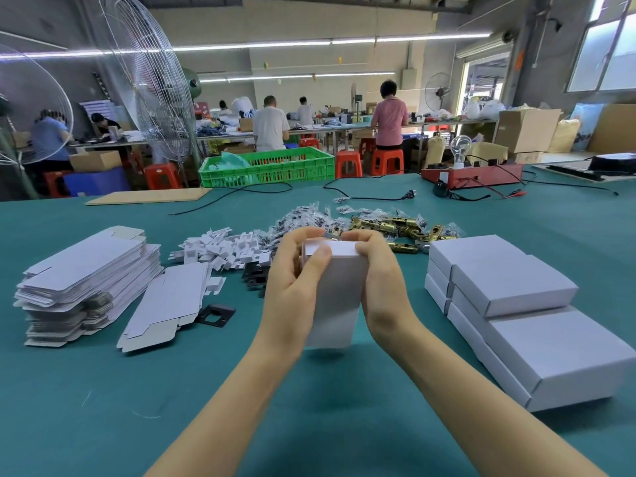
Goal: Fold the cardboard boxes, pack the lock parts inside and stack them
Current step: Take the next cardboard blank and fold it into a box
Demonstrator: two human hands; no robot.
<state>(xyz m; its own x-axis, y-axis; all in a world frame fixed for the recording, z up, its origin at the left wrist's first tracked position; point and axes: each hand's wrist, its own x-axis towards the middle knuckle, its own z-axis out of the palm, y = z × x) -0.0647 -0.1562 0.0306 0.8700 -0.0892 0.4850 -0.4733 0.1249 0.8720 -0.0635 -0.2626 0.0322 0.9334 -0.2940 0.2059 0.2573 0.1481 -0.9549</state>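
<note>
A white cardboard box (pixel 339 297) stands upright between my hands above the green table. My left hand (pixel 296 280) grips its left side, thumb pressing on the top flap. My right hand (pixel 382 280) grips the right side, its thumb also on the flap. Folded white boxes (pixel 509 287) are stacked at the right. Flat box blanks (pixel 89 280) form a pile at the left, with one loose blank (pixel 168 304) beside it. Brass latch parts (pixel 395 228), bagged screws (pixel 303 218), white cardboard inserts (pixel 223 249) and black plates (pixel 216 315) lie behind and beside the box.
A red test unit with a bulb (pixel 471 173) and black cables (pixel 364 196) lie at the table's far side. A cardboard sheet (pixel 148 196) lies at the far left edge. A green crate (pixel 268 166), fans and seated workers are beyond the table.
</note>
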